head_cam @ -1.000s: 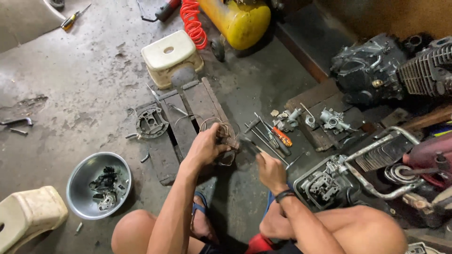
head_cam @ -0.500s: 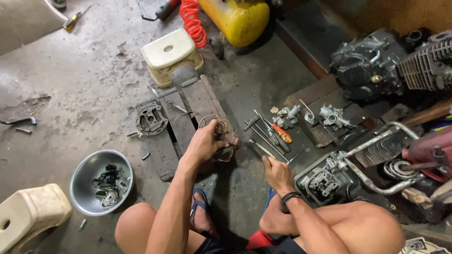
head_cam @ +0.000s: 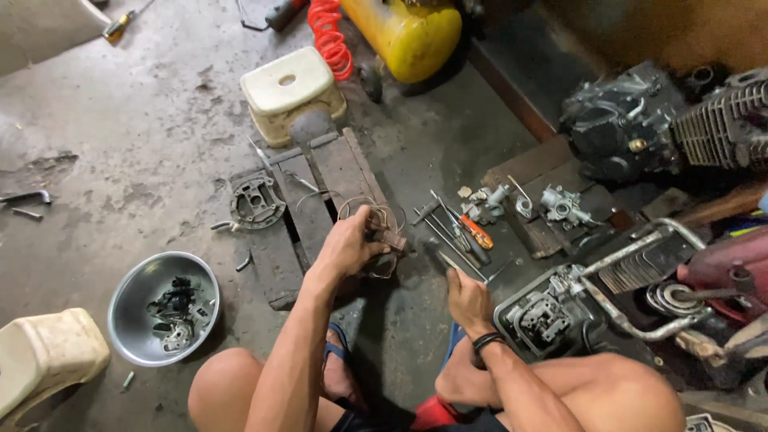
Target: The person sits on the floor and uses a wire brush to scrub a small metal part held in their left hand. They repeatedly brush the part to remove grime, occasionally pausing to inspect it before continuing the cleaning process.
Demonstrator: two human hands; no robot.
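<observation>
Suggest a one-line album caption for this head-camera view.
On a workshop floor, the left hand grips a wired part while the right hand holds a tool.

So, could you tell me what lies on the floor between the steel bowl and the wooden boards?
In the head view, a short metal rod lies on the concrete between the steel bowl and the wooden boards.

Stained concrete floor (head_cam: 120,120) lying underfoot; a cream stool (head_cam: 292,92) standing beside wooden planks (head_cam: 320,192). A yellow tank (head_cam: 408,32) and red coiled hose (head_cam: 330,36) resting behind; a steel bowl (head_cam: 132,300) sitting lower left.
</observation>
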